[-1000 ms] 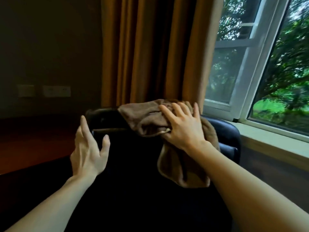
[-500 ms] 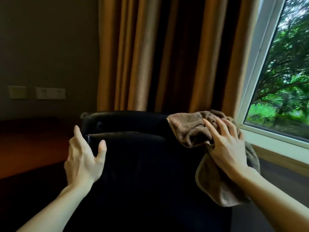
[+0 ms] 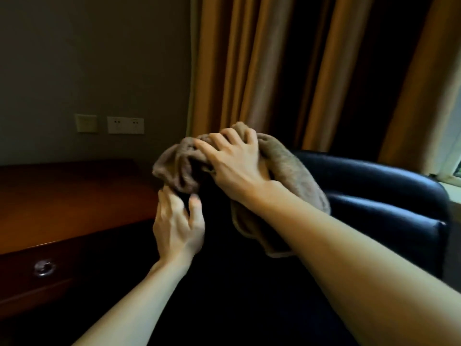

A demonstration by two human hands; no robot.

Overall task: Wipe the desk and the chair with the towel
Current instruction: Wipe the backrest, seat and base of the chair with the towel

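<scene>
The right hand (image 3: 234, 163) presses its spread fingers down on the bunched towel (image 3: 287, 166) at the left corner of the chair (image 3: 379, 186) back's top edge, wiping; the left hand (image 3: 178, 221), curled, steadies the backrest just below.

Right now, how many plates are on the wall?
2. A plain switch plate sits on the left, and a wider socket plate is right beside it, both above the desk. More could be hidden behind the curtain.

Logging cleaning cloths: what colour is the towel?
Plain greyish brown towel, seen in the head view.
</scene>
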